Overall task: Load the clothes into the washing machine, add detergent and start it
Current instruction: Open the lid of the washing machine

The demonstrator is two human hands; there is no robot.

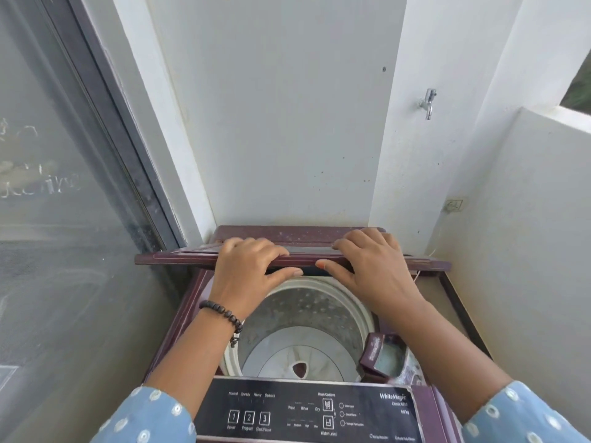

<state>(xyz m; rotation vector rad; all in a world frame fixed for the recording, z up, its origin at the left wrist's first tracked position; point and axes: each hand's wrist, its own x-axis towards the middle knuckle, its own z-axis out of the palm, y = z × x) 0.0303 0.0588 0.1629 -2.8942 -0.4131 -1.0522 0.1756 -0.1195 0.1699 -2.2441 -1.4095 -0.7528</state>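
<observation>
Looking down from head height, a maroon top-loading washing machine (pixel 179 318) is seen standing in a narrow white-walled corner. Its folding lid (pixel 179 259) is raised over the back of the opening and is held along its front fold by both hands. The left hand (pixel 246 270) is laid over the lid's edge, fingers curled on top and thumb tucked beneath, so the grip is closed around the lid. The right hand (pixel 371 266) is placed just beside it in the same manner, fingers over the top and thumb under the edge. A dark beaded bracelet (pixel 224 314) is worn on the left wrist, and blue patterned sleeves (pixel 150 417) are seen at both forearms.

Below the hands, the pale steel drum (pixel 307 318) is exposed; no clothes can be made out inside it. A small detergent compartment (pixel 383 354) is set at the drum's right rim. The black control panel (pixel 307 410) is nearest the viewer, with three numbered buttons. A metal tap (pixel 428 102) is fixed to the wall at upper right, a wall socket (pixel 453 205) lies below it, and a dusty glass door (pixel 57 174) fills the left.
</observation>
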